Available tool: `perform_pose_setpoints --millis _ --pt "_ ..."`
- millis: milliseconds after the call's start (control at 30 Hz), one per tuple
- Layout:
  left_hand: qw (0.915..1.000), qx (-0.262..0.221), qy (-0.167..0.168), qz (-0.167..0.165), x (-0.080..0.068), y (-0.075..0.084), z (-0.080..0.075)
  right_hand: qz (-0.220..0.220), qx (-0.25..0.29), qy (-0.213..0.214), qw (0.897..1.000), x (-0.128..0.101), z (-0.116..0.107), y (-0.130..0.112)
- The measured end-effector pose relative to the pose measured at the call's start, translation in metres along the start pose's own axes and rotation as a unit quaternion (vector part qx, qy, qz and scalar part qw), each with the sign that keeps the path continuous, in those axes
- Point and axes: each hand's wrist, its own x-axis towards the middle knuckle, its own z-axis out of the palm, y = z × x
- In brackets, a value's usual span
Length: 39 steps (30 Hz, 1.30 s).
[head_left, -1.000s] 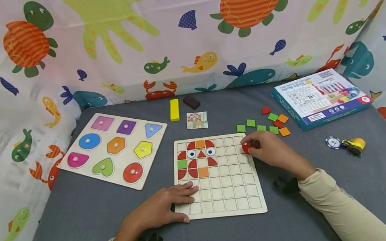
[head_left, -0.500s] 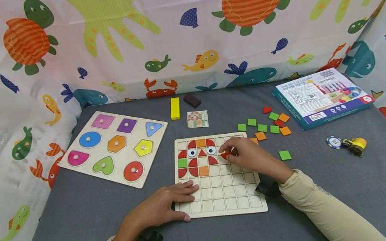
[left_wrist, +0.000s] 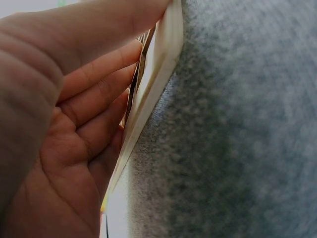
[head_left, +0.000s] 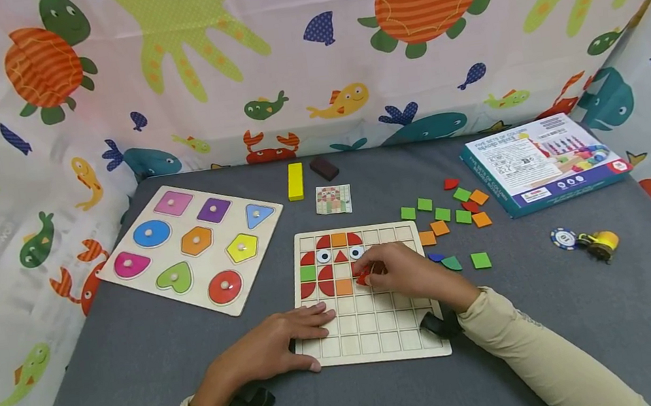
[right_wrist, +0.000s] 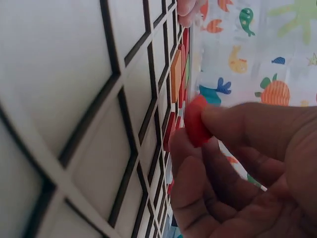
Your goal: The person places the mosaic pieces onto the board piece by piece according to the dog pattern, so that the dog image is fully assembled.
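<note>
In the head view a pale wooden grid board (head_left: pixel 375 344) lies before me, its upper left cells filled with red, orange, green and eye tiles. My left hand (head_left: pixel 282 346) rests on its lower left corner, fingers extended over the surface and thumb along the near edge. The left wrist view shows those fingers behind the board's edge (left_wrist: pixel 154 79). My right hand (head_left: pixel 399 272) is over the grid, beside the orange tile (head_left: pixel 344 287). Between thumb and fingertips it pinches a red tile with a curved edge (right_wrist: pixel 197 121), held just off the grid in the right wrist view.
Loose green, orange and red tiles (head_left: pixel 442 214) lie right of the board, with a blue and a teal piece (head_left: pixel 451 263) at its edge. A shape puzzle (head_left: pixel 191 214) is at left. A picture card (head_left: pixel 334 200), yellow block (head_left: pixel 294 181) and box (head_left: pixel 545 164) stand farther back.
My right hand has carried the red tile leftward from the board's right edge to the cells beside the orange tile, uncovering loose pieces at right. The left hand stays in place.
</note>
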Motion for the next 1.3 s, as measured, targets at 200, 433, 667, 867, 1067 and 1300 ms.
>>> perform_pose_setpoints --millis 200,433,667,867,1067,1300 --pt "1.0 0.003 -0.002 -0.002 0.0 0.0 0.0 -0.02 -0.006 -0.034 0.999 0.004 0.001 -0.001" --pt "1.0 0.002 -0.002 -0.002 0.0 0.0 -0.001 -0.059 -0.06 -0.013 0.996 0.012 0.005 -0.001" --pt "1.0 0.001 0.0 0.001 0.0 0.0 0.0 -0.06 -0.077 -0.013 0.995 0.013 0.007 -0.003" --pt "1.0 0.003 -0.001 0.003 0.0 0.0 0.0 -0.055 -0.054 -0.016 0.997 0.008 0.001 -0.004" --pt "1.0 0.003 -0.003 -0.003 0.0 0.001 -0.001 -0.032 -0.038 0.013 0.999 -0.007 -0.016 0.001" --pt "0.9999 0.001 -0.003 -0.014 0.0 0.003 -0.001 -0.004 -0.055 0.041 0.998 -0.032 -0.037 0.016"
